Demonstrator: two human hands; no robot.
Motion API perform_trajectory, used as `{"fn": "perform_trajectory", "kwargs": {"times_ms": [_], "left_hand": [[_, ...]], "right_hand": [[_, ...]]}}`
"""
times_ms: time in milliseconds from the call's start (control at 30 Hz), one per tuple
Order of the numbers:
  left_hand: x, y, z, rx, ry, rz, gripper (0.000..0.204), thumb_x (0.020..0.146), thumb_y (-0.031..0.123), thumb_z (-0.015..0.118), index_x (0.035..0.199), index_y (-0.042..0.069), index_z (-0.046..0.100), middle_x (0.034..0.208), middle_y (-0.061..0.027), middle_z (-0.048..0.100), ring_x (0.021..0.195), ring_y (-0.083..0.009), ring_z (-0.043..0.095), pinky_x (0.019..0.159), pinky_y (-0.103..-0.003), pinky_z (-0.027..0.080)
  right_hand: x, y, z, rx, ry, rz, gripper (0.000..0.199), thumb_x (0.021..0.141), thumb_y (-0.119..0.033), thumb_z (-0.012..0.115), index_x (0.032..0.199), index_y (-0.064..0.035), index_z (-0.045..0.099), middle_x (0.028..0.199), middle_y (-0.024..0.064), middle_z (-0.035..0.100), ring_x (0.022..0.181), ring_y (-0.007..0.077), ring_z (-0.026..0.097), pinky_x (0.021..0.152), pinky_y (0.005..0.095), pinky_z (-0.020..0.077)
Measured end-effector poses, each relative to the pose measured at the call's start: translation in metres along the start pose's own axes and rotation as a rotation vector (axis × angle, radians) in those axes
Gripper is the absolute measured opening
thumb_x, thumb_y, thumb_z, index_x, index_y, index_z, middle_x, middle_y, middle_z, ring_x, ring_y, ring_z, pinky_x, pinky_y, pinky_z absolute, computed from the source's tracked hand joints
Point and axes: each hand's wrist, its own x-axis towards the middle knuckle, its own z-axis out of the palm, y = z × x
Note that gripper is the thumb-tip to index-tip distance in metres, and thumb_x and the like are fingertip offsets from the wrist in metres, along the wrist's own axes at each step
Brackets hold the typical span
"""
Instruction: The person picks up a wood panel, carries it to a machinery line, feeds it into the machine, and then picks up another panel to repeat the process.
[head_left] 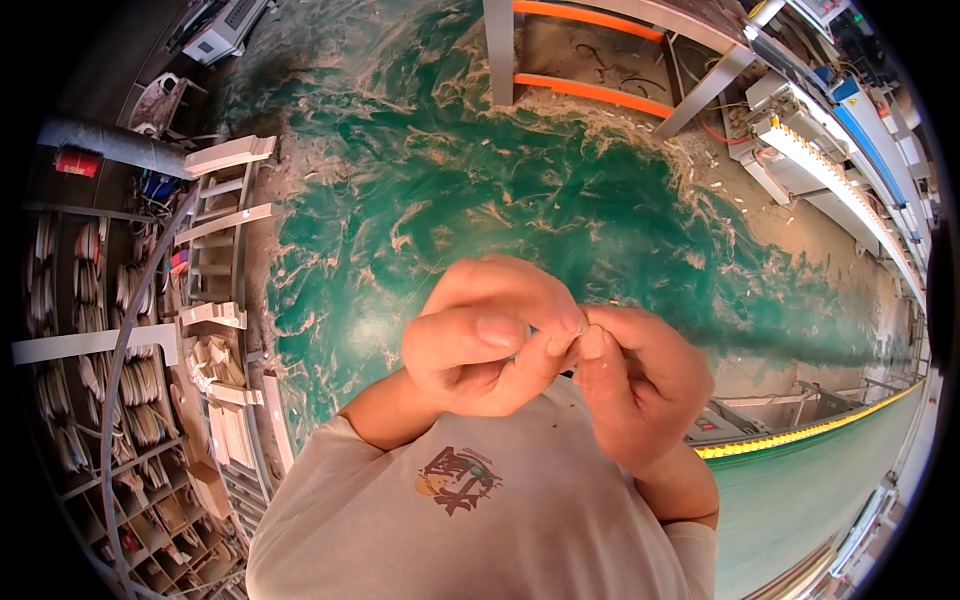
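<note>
Both hands meet close to the chest. The left hand (480,345) and right hand (635,385) pinch something tiny (572,345) between narrow fingers, held near to see it. Green floor (480,180) lies at twelve o'clock.

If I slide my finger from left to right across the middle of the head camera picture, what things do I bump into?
Shelves stuffed with pale bundles → rack of white strips → worn green floor → left hand → right hand, fingertips pinched together with the left on something too small to tell → yellow-edged green conveyor.
</note>
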Motion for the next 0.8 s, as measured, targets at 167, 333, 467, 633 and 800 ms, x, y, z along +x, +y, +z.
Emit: {"fn": "perform_trajectory", "kwargs": {"times_ms": [167,333,467,633,800], "left_hand": [[0.001,-0.002,-0.003,0.017,-0.019,0.018,0.056,0.085,-0.012,0.066,0.132,0.01,0.044,0.102,-0.0172,0.063,0.075,-0.0237,0.068,0.055,-0.032,0.055],[-0.003,0.001,0.0,0.031,0.014,0.033,0.054,0.086,-0.012,0.065,0.131,0.009,0.045,0.105,-0.0166,0.062,0.079,-0.0242,0.068,0.061,-0.032,0.056],[-0.003,0.0,-0.004,0.014,0.008,0.045,0.053,0.086,-0.013,0.065,0.131,0.008,0.046,0.107,-0.0171,0.062,0.079,-0.0244,0.067,0.061,-0.032,0.056],[0.0,0.002,-0.009,0.085,-0.12,-0.011,0.084,0.08,-0.019,0.065,0.146,0.021,0.031,0.104,-0.0113,0.057,0.073,-0.0206,0.064,0.057,-0.029,0.055],[0.0,0.005,-0.012,0.084,-0.12,-0.007,0.085,0.079,-0.021,0.064,0.146,0.02,0.032,0.104,-0.0117,0.057,0.075,-0.0199,0.063,0.057,-0.028,0.054]], "right_hand": [[0.001,0.001,-0.002,-0.084,-0.034,-0.047,0.017,0.088,0.002,0.07,0.105,0.003,0.071,0.086,0.0134,0.074,0.066,0.0154,0.069,0.056,0.0254,0.0525],[0.0,-0.002,-0.003,-0.084,-0.049,-0.032,0.017,0.089,0.001,0.07,0.106,0.0033,0.071,0.086,0.0136,0.074,0.067,0.0152,0.07,0.057,0.0253,0.0532],[0.001,-0.005,0.0,-0.057,-0.057,0.001,0.017,0.09,0.0,0.07,0.106,0.0035,0.071,0.086,0.0137,0.075,0.067,0.015,0.07,0.058,0.0248,0.0533],[0.0,-0.002,0.0,-0.056,-0.022,-0.023,0.016,0.089,0.001,0.07,0.105,0.0039,0.072,0.085,0.0143,0.074,0.066,0.0158,0.07,0.057,0.0245,0.0529],[0.002,-0.002,0.002,-0.078,-0.039,-0.057,0.016,0.088,0.001,0.071,0.104,0.0041,0.072,0.082,0.0144,0.074,0.063,0.0161,0.068,0.055,0.025,0.0512]]}}
